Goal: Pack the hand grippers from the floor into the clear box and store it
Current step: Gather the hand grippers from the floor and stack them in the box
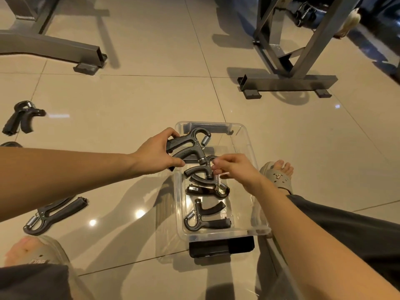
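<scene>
Holding one hand gripper [188, 144] by both handles, the left hand [155, 155] had fingers and thumb wrapped round them, spring end pointing away from the palm, over the far left rim of the clear box [244, 135]. The right hand [236, 169], just past that spring end, hovered with fingers loosely bent above a packed gripper [199, 172]; whether it pinched anything could not be told. Risk noted: lowered askew, the held piece could snag the three packed beneath the grip or ride the rim, and a near floor gripper [54, 213] and a far floor gripper [21, 118], well behind the left wrist, remained unpacked.

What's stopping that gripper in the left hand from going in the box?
Nothing covers the clear box. The hand gripper in the left hand hangs over its bare far end; the right hand and packed grippers lie nearer.
</scene>
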